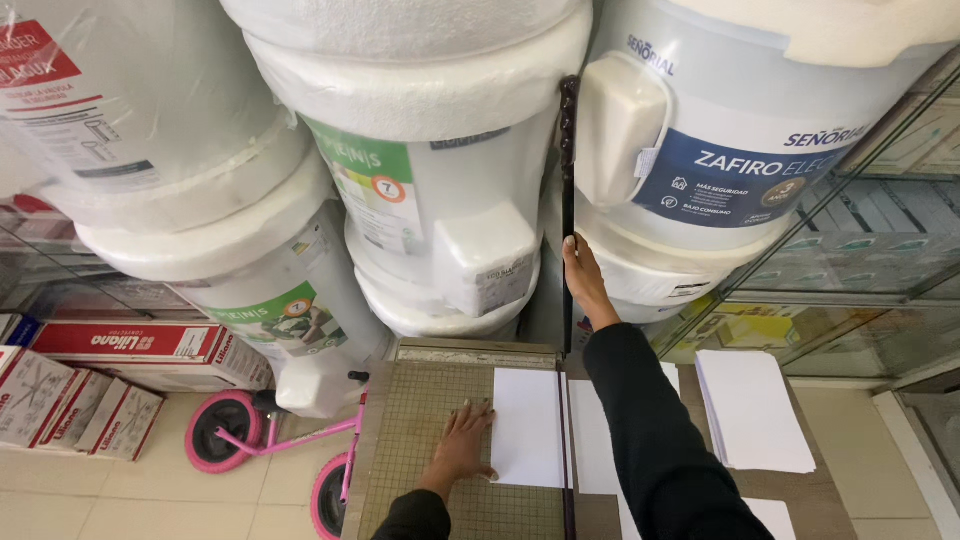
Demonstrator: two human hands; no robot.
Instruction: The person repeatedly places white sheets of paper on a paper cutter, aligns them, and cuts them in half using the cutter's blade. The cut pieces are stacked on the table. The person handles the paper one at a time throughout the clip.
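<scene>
A: From the head view, your left hand [462, 445] lies flat, fingers spread, on the green gridded bed of the paper cutter [430, 440], its fingertips touching the left edge of the white sheet [528, 428]. That grip is open, a pressing palm rather than a pinch; I judge it pins the sheet so it cannot slide on the grid.

B: And your right hand [583, 280]?

A: Its grip is closed around the cutter's long dark blade arm [568, 180], which stands raised almost upright. The sheet lies with its right edge at the cutting line, directly under that arm, so the raised blade leaves the paper free to be set.

B: What sits beside the cutter?

A: A strip of white paper [590, 440] lies just right of the blade line, partly under your dark sleeve, and a stack of white sheets [755, 410] rests further right on the table [830, 490].

B: Any containers?

A: Large white appliances in foam packing [430, 140] are stacked behind; their contents are hidden. Red and white cardboard boxes [130, 345] sit shut at the left, above a pink balance bike [260, 435] on the floor.
</scene>
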